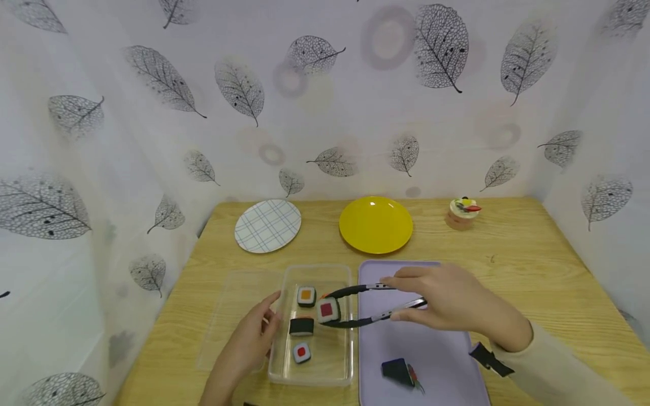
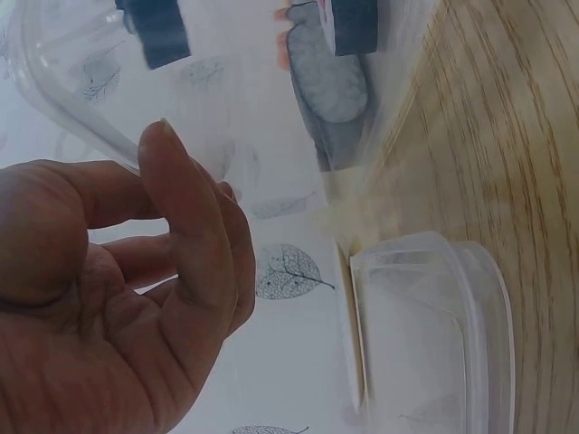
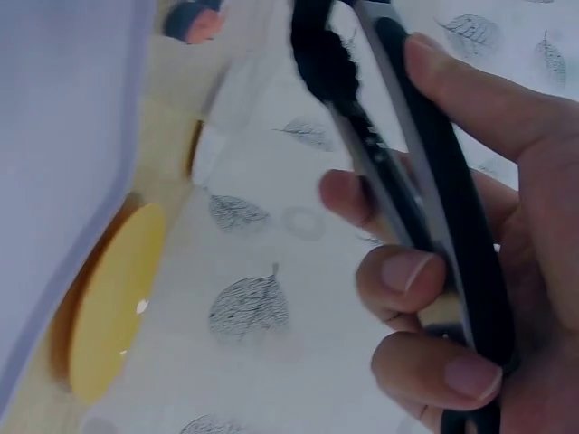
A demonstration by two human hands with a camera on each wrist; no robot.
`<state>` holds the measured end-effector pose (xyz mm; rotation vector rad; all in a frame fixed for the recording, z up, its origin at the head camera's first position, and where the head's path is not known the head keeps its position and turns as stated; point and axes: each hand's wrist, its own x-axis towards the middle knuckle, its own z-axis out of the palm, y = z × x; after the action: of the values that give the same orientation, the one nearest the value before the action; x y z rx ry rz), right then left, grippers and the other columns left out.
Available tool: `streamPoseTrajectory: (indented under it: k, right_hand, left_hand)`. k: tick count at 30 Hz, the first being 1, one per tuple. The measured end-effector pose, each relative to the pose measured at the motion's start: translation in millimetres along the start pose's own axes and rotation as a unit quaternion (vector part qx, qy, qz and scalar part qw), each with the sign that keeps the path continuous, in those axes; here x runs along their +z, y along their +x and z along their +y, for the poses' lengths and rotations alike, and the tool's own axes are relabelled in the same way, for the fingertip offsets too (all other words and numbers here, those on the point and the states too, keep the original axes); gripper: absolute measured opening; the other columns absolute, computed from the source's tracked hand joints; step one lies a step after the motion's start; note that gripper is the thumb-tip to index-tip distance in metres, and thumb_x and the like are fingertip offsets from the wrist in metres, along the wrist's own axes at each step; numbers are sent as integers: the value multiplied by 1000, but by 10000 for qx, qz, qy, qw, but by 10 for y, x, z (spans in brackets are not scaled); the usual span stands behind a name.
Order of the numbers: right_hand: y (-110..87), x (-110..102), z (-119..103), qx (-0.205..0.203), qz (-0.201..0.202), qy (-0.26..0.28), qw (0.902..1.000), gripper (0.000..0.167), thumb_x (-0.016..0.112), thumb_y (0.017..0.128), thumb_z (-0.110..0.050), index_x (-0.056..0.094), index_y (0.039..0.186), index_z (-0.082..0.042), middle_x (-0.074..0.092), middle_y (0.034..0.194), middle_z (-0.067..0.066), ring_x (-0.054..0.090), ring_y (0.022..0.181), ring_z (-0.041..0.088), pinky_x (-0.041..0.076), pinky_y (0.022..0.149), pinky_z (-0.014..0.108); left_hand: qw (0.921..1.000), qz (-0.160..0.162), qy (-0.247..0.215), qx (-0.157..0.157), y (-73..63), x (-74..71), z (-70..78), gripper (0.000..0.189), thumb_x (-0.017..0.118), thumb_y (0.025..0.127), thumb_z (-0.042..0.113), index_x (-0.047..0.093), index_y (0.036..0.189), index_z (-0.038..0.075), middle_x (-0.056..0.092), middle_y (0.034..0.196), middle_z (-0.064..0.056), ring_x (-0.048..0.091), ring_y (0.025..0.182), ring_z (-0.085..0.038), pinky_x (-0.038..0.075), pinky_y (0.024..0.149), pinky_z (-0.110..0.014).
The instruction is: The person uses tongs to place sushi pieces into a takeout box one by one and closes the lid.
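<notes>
Head view: right hand (image 1: 447,296) grasping tongs (image 1: 358,289); magenta-centred sushi roll (image 1: 328,310) between tong tips, over clear container (image 1: 311,372), toward its 2 o'clock (contact with base cannot be told). Left hand (image 1: 254,331) at container's 9 o'clock edge, fingers relaxed, released. Inside: orange-centred roll (image 1: 306,295) at 12, dark-sided roll (image 1: 302,326) at 9, red-centred roll (image 1: 302,353) at 7. Lilac tray (image 1: 406,338) at container's 3 o'clock; yellow plate (image 1: 376,225) at 1.

Left wrist view: left fingertip beside container wall, toward 10 o'clock.

Right wrist view: thumb and fingers clasping tongs; yellow plate at 8.
</notes>
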<state>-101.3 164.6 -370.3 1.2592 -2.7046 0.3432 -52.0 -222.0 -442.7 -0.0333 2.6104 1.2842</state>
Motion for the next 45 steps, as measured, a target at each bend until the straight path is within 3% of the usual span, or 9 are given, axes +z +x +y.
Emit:
streamPoseTrajectory:
  k: [7, 16, 19, 26, 30, 35, 41, 45]
  right_hand:
    - [269, -125, -159, 76, -678, -131, 9976, 49, 81, 88, -55, 78, 125, -24, 78, 115, -3, 74, 87, 12, 64, 68, 32]
    - [615, -153, -353, 165, -1387, -379, 9895, 44, 87, 82, -53, 80, 114, -24, 75, 95, -8, 58, 68, 4, 48, 53, 22]
    - [711, -143, -408, 277, -1603, -436, 9857, 42, 88, 81, -53, 80, 109, -23, 73, 90, -8, 54, 65, 5, 46, 53, 23]
    - [877, -68, -516, 447, -2013, -627, 9765, 42, 87, 82, -54, 82, 108, -22, 78, 100, -7, 67, 78, 12, 58, 67, 31]
    - [904, -34, -544, 443, -2062, -605, 9756, 37, 88, 81, -52, 81, 101, -22, 76, 92, -8, 62, 71, 10, 53, 60, 27]
    - [839, -12, -479, 386, -1939, -541, 9788, 42, 88, 80, -54, 81, 107, -23, 76, 96, -7, 63, 76, 9, 52, 60, 27]
    - [640, 22, -297, 65, -1410, -2, 9900, 50, 88, 81, -52, 79, 121, -22, 77, 99, -7, 67, 82, 6, 57, 64, 26]
    - [451, 57, -187, 87, -1059, 333, 9938, 57, 85, 84, -54, 75, 130, -22, 78, 109, -6, 72, 89, 8, 63, 74, 28]
  left_hand:
    - [10000, -22, -58, 28, 11, 5, 3, 52, 57, 109, 14, 44, 159, 8, 63, 99, -11, 55, 58, -13, 54, 45, -26]
    - [10000, 2, -76, 35, -3, -8, 15, 51, 58, 109, 14, 45, 158, 8, 63, 102, -10, 56, 62, -13, 55, 46, -27]
    - [10000, 1, -39, 38, 0, -9, 20, 51, 58, 109, 14, 45, 158, 8, 63, 102, -10, 56, 63, -13, 55, 47, -27]
    - [10000, 9, 46, -26, 23, 2, 16, 50, 56, 110, 15, 45, 158, 8, 63, 101, -11, 57, 62, -14, 56, 48, -28]
    - [10000, 27, 83, -21, 24, 11, 10, 50, 57, 109, 16, 46, 158, 8, 63, 99, -11, 57, 62, -13, 56, 48, -28]
    - [10000, 21, 60, -11, 19, 21, 4, 50, 58, 109, 16, 46, 157, 9, 63, 100, -11, 56, 61, -13, 56, 47, -28]
    - [10000, 69, 37, 14, -2, 13, 19, 50, 59, 108, 14, 47, 157, 8, 63, 100, -11, 58, 64, -16, 55, 47, -27]
    - [10000, 79, 22, 26, -10, 11, 20, 51, 60, 108, 14, 47, 156, 8, 63, 100, -10, 59, 66, -17, 55, 47, -26]
